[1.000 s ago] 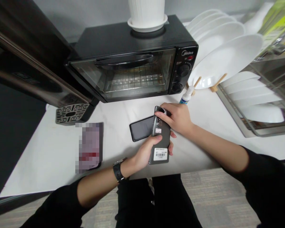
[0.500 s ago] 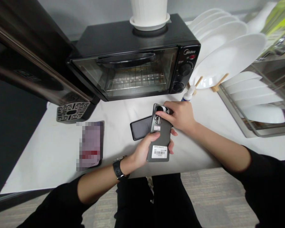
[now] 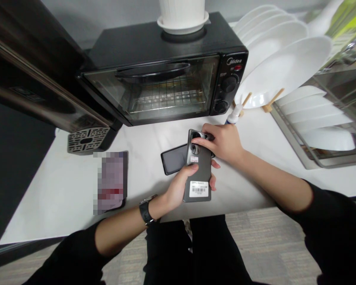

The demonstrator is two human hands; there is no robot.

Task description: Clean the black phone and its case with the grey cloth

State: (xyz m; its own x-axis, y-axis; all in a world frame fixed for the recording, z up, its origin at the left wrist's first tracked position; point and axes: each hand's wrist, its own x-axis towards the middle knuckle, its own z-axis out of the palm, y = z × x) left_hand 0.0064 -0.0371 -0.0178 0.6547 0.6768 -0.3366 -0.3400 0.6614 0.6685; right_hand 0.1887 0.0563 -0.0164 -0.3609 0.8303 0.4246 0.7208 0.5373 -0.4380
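Note:
My left hand is wrapped round a grey smartphone, its thumb on the back and its fingertips showing past the right edge. The phone's back faces up, with a white barcode label near the bottom and a small sticker below the cameras. My right hand is closed at the phone's top right, its thumb lying across the camera area. A small white and dark patch shows beside that thumb; I cannot make out what it is. Beneath the held phone, a second dark phone lies on the counter, partly covered.
A black toaster oven stands behind, with a white pot on top. Left are a drip tray and a partly blurred-out flat device. Right are a white-capped bottle, upright plates and a rack of bowls.
The view has shifted slightly. Both hands keep their hold on the phone, and the right thumb has moved very little, if at all, over the cameras.

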